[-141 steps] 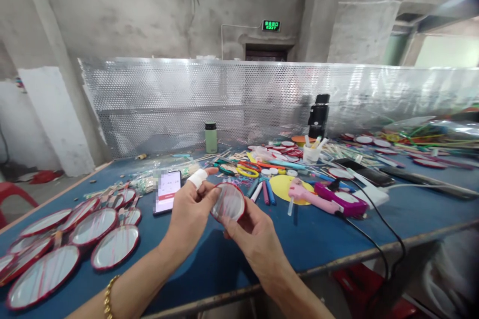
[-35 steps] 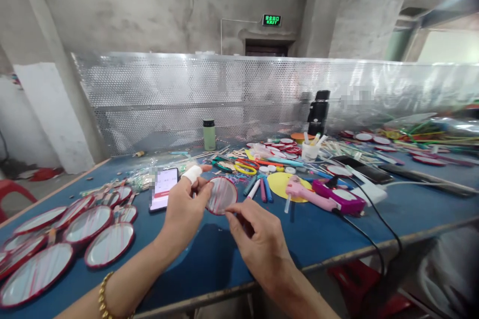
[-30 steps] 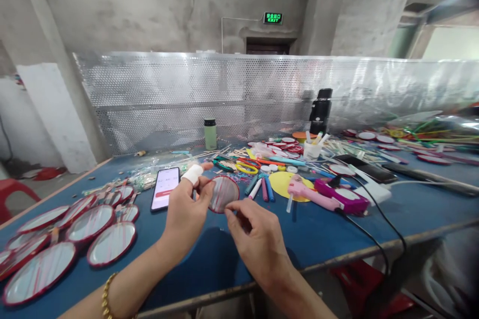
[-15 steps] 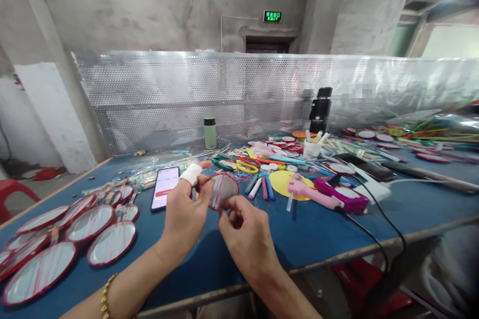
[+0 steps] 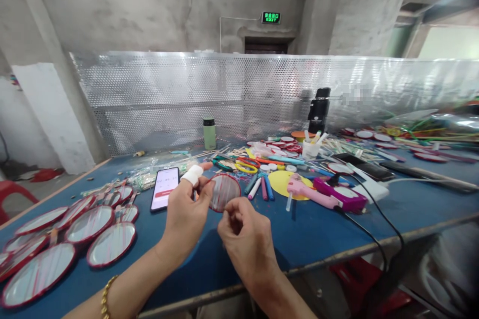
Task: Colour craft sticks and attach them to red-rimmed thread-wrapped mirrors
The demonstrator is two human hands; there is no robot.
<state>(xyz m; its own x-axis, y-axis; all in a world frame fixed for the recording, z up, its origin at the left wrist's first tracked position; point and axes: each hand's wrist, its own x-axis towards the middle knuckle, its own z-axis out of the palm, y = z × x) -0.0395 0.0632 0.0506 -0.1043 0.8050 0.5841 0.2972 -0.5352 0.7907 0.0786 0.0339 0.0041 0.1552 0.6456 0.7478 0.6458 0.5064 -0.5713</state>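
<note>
My left hand (image 5: 186,212), with a white bandage on the forefinger, grips the left edge of a small round disc (image 5: 224,191) with a red rim and red threads across its pale face. It holds the disc upright above the blue table (image 5: 318,232). My right hand (image 5: 245,239) is closed in a pinch at the disc's lower rim, apparently on a thin red thread too fine to see clearly.
Several finished red-rimmed discs (image 5: 108,250) lie at the left. A phone (image 5: 164,188) lies behind my left hand. Markers (image 5: 262,188), scissors (image 5: 245,165), a yellow circle (image 5: 281,182) and a pink glue gun (image 5: 312,194) with a black cable (image 5: 377,239) crowd the right.
My right hand has drawn in from spread fingers to a tight pinch under the disc. The disc has stayed in my left hand and turned slightly.
</note>
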